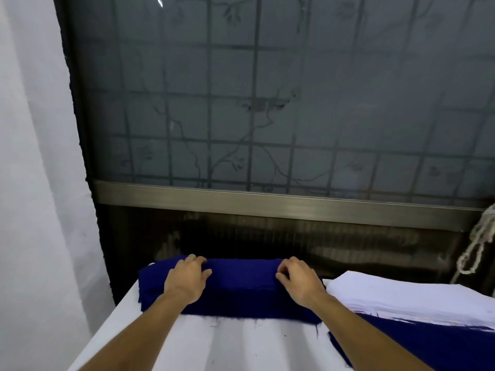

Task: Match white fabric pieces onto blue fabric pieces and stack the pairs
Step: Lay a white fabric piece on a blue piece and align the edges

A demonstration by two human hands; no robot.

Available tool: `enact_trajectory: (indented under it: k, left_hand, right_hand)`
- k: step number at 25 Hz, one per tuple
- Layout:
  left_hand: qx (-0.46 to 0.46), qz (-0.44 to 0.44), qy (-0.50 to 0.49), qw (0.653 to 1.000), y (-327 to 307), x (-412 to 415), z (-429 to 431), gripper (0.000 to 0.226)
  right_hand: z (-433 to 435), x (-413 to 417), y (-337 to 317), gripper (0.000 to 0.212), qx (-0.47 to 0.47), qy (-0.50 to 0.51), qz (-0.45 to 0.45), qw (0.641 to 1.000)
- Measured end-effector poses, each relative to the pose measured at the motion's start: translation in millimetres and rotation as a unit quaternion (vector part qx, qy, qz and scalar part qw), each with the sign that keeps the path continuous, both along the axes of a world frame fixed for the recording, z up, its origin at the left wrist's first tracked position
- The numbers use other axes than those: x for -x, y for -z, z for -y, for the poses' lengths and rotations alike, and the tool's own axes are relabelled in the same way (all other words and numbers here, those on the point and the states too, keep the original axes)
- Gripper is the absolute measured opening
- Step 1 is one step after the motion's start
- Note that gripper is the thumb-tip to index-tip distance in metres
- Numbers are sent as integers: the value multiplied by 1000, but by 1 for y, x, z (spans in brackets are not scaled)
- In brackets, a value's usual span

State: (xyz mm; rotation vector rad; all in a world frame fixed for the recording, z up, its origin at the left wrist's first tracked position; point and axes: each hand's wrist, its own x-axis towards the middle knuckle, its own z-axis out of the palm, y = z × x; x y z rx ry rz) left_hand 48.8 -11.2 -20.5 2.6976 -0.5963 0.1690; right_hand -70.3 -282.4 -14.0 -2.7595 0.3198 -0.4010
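Observation:
A stack of dark blue fabric pieces [241,290] lies at the far edge of the white-covered table [241,344]. My left hand [187,277] rests on the stack's left part with its fingers curled over the far edge. On the stack's right part, my right hand [297,279] pinches the top blue layer with curled fingers. A pile of white fabric pieces [415,298] sits to the right, on top of more blue fabric [428,344].
A frosted window with a grid and a metal sill [267,202] rises right behind the table. A white curtain [34,183] hangs at the left. A knotted rope [479,242] hangs at the far right.

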Motion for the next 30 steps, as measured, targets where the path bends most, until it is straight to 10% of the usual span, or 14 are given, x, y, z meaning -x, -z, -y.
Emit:
enact_trajectory:
  k: [14,20,30]
  left_hand:
    - [11,47,52,997,22,-1,1,9]
    - [2,49,97,994,15,5,-4,16]
    - [35,127,124,984,-27,13,23,21]
  right_hand:
    - [-36,-41,15,53,44,-59,32,997]
    - [-57,-47,6,21,105,-67,118,985]
    - [-44,-31,-4,26,145,-81,102,981]
